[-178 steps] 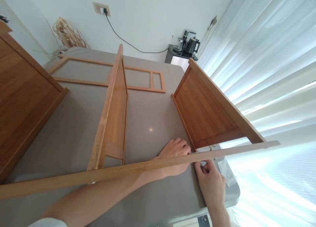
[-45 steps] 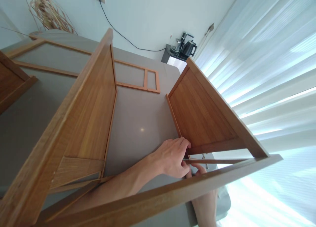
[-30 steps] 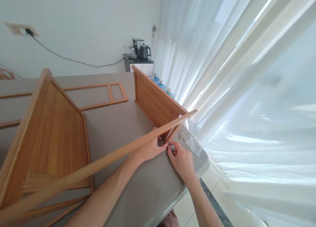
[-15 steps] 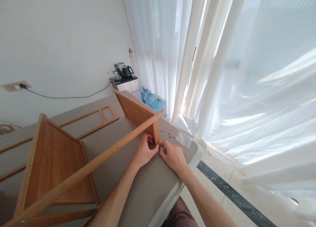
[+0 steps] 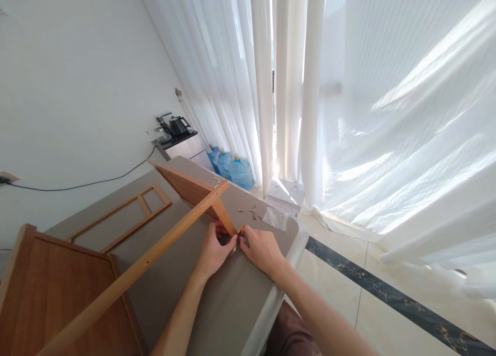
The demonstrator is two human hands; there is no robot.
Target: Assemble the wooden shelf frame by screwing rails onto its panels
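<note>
A partly joined wooden frame lies on the grey table [image 5: 217, 304]. Its long wooden rail [image 5: 170, 233] runs diagonally to a small wooden panel [image 5: 186, 183] with a thick end edge. My left hand [image 5: 214, 250] is closed around the near end of that panel, thumb at its corner, some fingers hidden behind the wood. At the same corner my right hand [image 5: 260, 247] pinches with thumb and forefinger; whatever is between them is too small to make out. The fingertips of both hands nearly meet. Several screws [image 5: 253, 214] lie just beyond my right hand.
A clear plastic bag [image 5: 276, 219] lies near the table's right corner. On the left are a larger wooden panel [image 5: 65, 289] and a slim ladder-like frame [image 5: 145, 203]. Water bottles [image 5: 240, 172] and a cabinet with a kettle [image 5: 178, 126] stand behind, beside white curtains [image 5: 287, 87].
The view has turned to the right, so the table and frame appear shifted left. Both hands stay at the panel's corner, with only slight finger movement.
</note>
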